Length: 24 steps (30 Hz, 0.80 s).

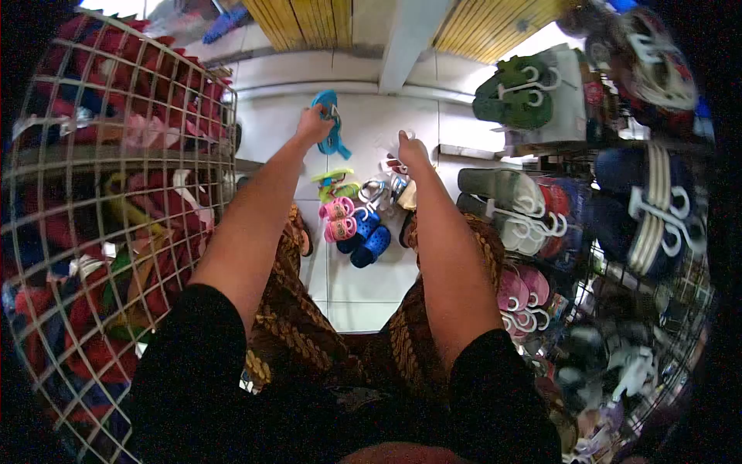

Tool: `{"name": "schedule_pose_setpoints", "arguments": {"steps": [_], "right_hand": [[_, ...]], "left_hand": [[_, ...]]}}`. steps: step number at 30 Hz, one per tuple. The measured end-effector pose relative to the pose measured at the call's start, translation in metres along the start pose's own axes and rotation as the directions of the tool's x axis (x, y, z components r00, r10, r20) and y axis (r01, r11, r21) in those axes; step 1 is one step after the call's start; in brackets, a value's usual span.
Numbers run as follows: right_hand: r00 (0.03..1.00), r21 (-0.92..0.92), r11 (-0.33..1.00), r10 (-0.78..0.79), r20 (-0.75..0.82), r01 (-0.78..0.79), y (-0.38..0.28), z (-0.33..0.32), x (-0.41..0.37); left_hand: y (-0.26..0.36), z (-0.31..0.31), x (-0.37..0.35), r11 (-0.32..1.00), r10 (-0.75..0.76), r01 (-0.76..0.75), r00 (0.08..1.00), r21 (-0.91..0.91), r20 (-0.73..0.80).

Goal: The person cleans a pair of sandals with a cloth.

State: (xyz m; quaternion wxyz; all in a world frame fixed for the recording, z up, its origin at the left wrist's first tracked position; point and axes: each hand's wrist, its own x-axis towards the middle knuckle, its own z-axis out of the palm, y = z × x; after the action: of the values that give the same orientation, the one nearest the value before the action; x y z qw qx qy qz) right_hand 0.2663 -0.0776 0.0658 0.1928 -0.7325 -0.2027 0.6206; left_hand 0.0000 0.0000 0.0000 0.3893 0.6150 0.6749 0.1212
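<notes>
Your L hand (313, 125) has its fingers closed around the blue sandals (332, 144), approx. at mid-length, prob. so that both soles are held as one. They are in the air, above the floor (371, 290). Your R hand (413, 151) is near the silver footwear (378, 190); its fingers look curled, but I cannot tell if they pinch smth. On the floor btwn your feet lie the green sandals (336, 188), pink clogs (338, 220) and blue clogs (365, 239), grouped close, prob. for easy reach. At R, white hangers (533, 83) join the footwear, prob. so pairs do not separate.
</notes>
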Motion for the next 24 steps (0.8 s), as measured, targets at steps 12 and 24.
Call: {"name": "schedule_pose_setpoints", "arguments": {"steps": [12,24], "right_hand": [[0.778,0.305,0.764,-0.620,0.104,0.568,-0.003,-0.035,-0.293],[0.598,-0.056,0.599,-0.781,0.180,0.799,0.059,-0.053,-0.301]], "left_hand": [[0.140,-0.120,-0.300,0.883,0.418,-0.453,0.878,-0.120,-0.234],[0.149,-0.083,-0.414,0.665,0.345,-0.281,0.937,-0.692,-0.049]]}}
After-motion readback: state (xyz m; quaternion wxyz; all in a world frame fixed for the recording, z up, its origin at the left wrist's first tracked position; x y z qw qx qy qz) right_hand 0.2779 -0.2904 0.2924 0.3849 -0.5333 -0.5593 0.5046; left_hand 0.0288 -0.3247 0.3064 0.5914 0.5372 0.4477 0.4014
